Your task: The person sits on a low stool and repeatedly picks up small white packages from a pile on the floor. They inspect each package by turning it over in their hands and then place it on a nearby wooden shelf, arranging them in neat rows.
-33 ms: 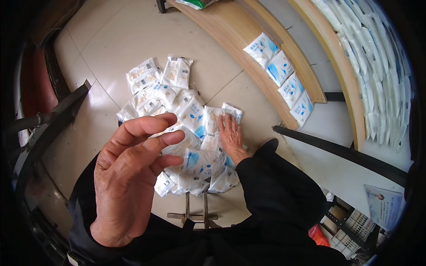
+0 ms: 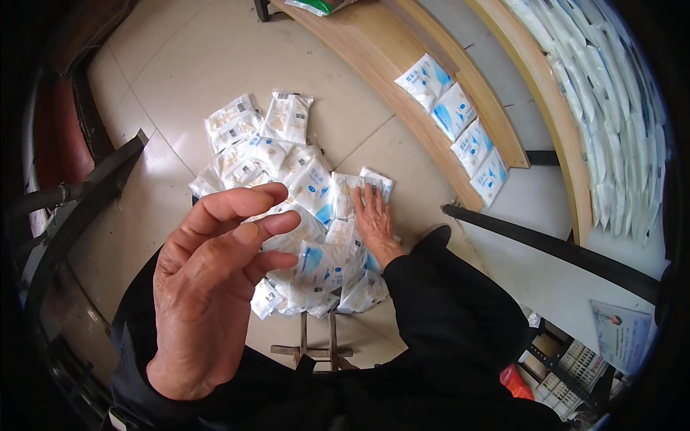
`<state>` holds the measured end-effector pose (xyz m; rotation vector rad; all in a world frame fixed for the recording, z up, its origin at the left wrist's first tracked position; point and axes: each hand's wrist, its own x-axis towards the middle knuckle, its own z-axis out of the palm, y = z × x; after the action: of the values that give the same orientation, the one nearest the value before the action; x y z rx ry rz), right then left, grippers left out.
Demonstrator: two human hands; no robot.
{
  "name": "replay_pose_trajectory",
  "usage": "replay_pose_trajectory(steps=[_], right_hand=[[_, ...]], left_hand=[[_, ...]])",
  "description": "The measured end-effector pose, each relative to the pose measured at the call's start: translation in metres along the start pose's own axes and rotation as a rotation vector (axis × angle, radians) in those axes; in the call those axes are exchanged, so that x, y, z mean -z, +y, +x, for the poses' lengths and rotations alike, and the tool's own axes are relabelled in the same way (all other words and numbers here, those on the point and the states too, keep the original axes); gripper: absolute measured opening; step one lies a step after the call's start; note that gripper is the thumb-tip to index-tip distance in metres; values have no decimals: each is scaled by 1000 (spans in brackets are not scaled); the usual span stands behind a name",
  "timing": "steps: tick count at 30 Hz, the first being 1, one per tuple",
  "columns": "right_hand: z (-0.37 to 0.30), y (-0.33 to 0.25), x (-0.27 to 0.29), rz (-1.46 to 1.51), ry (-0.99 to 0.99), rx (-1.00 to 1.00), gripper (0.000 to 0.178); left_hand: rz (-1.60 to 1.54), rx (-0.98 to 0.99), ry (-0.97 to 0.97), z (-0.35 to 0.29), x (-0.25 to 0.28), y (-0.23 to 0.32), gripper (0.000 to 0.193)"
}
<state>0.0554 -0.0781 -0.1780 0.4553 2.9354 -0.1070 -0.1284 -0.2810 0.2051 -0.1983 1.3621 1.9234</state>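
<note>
My left hand point(image 2: 205, 294) is raised close to the camera, its fingers loosely bent with gaps between them and nothing visible in them. It covers part of a pile of white plastic packets point(image 2: 310, 183) with blue and tan print, heaped below. At the pile's right side my right hand point(image 2: 375, 221) lies with fingers stretched out on top of a white packet point(image 2: 345, 194). That hand rests flat rather than gripping. Another packet point(image 2: 377, 181) sticks out just beyond its fingertips.
Four-sided white-and-blue packets point(image 2: 454, 111) stand in an overlapping row on a wooden shelf point(image 2: 402, 93) at right. Farther right, many packets point(image 2: 611, 122) are stacked tightly. A black metal bar point(image 2: 553, 251) crosses the right side. Dark metal framing point(image 2: 86, 187) stands at left; tiled floor point(image 2: 194, 57) lies beyond.
</note>
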Motion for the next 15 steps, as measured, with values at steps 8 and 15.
replay_pose_trajectory(steps=[8, 15], right_hand=[[56, 29, 41, 355, -102, 89, 52], [91, 32, 38, 336, -354, 13, 59]], left_hand=[[-5, 14, 22, 1, 0, -2, 33], [-13, 47, 58, 8, -2, -1, 26]])
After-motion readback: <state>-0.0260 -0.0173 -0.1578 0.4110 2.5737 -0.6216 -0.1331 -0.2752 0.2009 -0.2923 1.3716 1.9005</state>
